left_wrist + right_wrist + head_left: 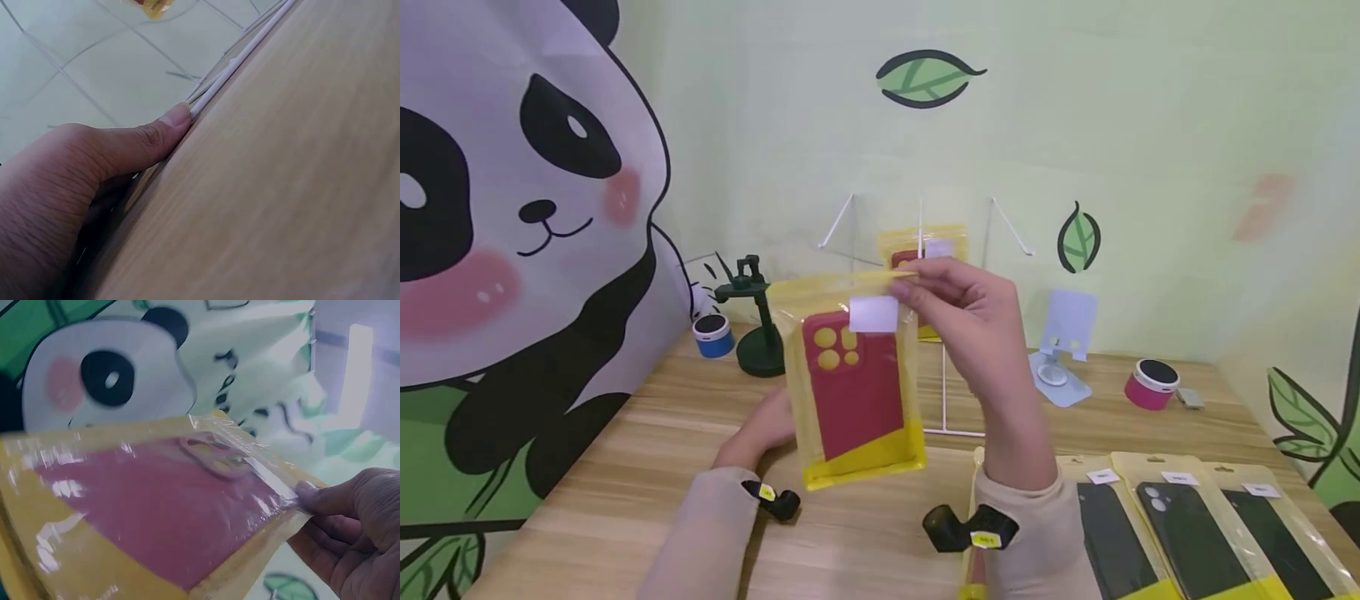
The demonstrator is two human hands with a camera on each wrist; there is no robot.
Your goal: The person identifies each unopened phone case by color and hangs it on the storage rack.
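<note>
My right hand (973,325) pinches the top right corner of a clear-and-yellow bag and holds it up above the table. Inside the bag is a dark red phone case (857,392) with round camera cutouts; a white label (873,315) sits near its top. My left hand (767,429) is low by the table, partly hidden behind the bag. In the left wrist view its thumb (150,140) presses on a white rod of the wire rack (250,53); the other fingers are mostly hidden. Behind the raised bag, a similar bagged red case (940,237) hangs on the rack.
Bagged black phone cases (1195,533) lie at the front right, with another bag partly under my right forearm. Along the back stand a blue speaker (713,335), a dark green stand (762,350), a pale blue phone stand (1067,333) and a pink speaker (1152,385).
</note>
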